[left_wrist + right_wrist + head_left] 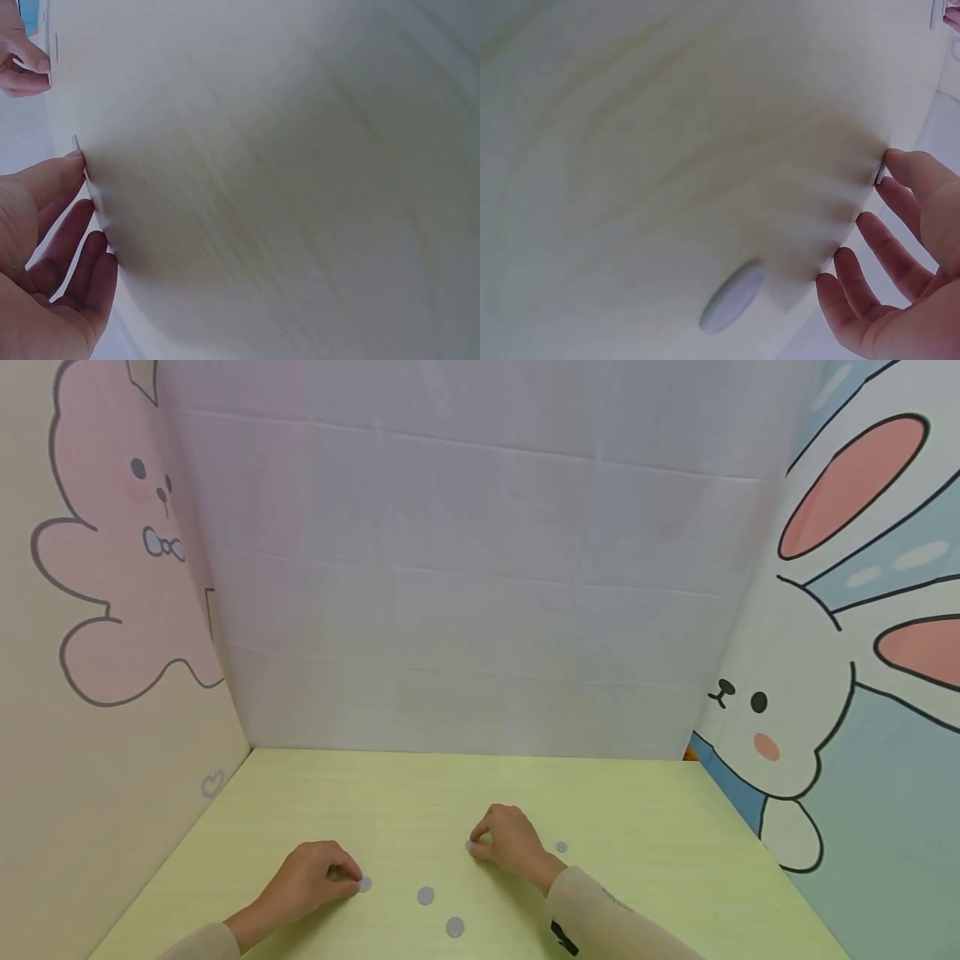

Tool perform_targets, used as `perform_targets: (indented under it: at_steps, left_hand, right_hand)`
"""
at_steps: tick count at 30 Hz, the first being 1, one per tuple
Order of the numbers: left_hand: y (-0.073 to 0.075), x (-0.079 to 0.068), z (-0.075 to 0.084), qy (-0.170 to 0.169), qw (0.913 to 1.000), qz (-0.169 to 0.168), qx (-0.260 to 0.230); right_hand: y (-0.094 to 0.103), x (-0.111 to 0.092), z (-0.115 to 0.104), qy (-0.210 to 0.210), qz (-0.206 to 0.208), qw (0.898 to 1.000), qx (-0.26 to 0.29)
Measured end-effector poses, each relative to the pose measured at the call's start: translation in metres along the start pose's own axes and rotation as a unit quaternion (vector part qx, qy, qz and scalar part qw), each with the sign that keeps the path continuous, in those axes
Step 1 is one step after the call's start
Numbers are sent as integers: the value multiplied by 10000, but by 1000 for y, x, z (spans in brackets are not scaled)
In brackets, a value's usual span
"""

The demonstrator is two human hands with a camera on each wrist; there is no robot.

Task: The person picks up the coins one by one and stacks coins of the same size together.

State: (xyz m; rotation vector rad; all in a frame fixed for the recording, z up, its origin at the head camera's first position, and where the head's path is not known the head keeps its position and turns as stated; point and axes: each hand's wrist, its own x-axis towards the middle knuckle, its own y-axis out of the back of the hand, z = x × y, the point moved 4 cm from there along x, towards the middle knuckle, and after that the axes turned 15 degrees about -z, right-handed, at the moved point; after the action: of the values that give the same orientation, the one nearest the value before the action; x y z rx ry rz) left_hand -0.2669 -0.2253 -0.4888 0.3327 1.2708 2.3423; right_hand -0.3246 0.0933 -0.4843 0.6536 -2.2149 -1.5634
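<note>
So the left grip (306,878) has thumb and index finger pinched on the edge of a flat gray disc (366,884), and the right grip (512,842) is pinching a second disc (469,846) the same way, a bit farther up the surface (360,802). Can't tell if either one is lifted at all. Three more are lying flat: a middle disc (425,896) and a near disc (454,927) between the two grips, plus a side disc (562,847) just right of the right grip. All round, smooth and plain.

The surface is pale yellow-green with a streaky, wood-like grain. Beige sleeves (611,914) on both arms, a creased whitish sheet (480,568) at the back, a pink cartoon bear (127,568) on the left and a white bunny (795,710) on the right.

The wrist views add stuff you don't get from the head one: the spare fingertips on both sides reach down to the surface, and the right wrist camera catches the side disc's thin rim. Only the head view gets all five discs, though.
</note>
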Motion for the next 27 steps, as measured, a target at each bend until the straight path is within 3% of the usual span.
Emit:
perform_targets:
  at_steps: [8,14,27]
  left_hand:
    - [0,0,-1,-41,10000,-38,-1]
    - [1,0,-1,-32,10000,4,49]
    - [0,0,-3,15,10000,12,-33]
  right_hand:
    - [1,-1,-2,41,-20,10000,-1]
    - [-1,0,-6,-4,-52,9994,328]
    - [-6,6,-48,256,-188,9977,601]
